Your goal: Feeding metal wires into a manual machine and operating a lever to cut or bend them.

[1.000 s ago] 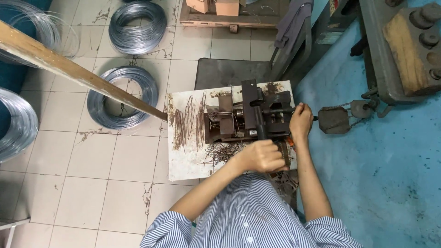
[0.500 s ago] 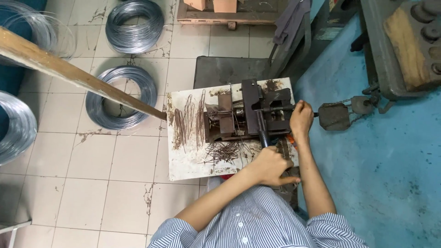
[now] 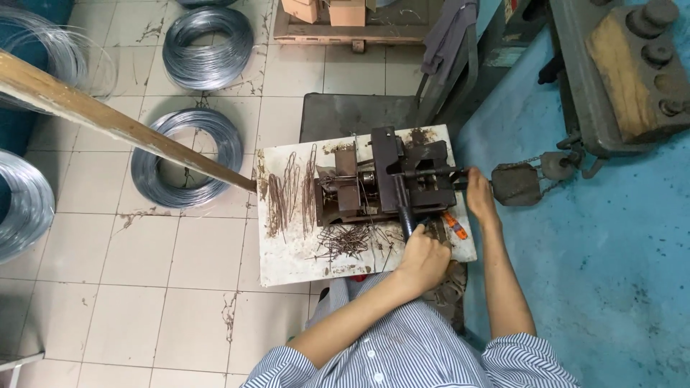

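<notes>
A dark metal bending jig (image 3: 392, 183) sits bolted on a stained white board (image 3: 287, 251), near the board's right end. From its front a black lever handle (image 3: 406, 215) slants down toward the person. The left hand (image 3: 424, 259) is wrapped around the lower end of that handle, fingers closed on it, knuckles up. The right hand (image 3: 478, 194) is out at the jig's right side, curled around the end of a thin horizontal rod (image 3: 431, 172) that sticks out there; how tightly it holds I cannot tell, as the fingers are turned away.

Just below the jig lies a tangle of short bent wire pieces (image 3: 345, 241), rust-brown, scattered on the board. To the left of the jig, straight lengths of wire (image 3: 287, 190) lie in rows, running up and down the board. A small orange-handled tool (image 3: 454, 225) rests on the board between the two hands.

Both forearms come out of blue-and-white striped sleeves (image 3: 431, 352).

Beyond the board, on the tiled floor (image 3: 108, 287), lie several coils of grey wire (image 3: 187, 158), and a long wooden beam (image 3: 108, 122) crosses over one of them, its end touching the board's left edge. To the right the floor is painted blue (image 3: 611, 287), with a chained weight (image 3: 516, 183) near the right hand.
</notes>
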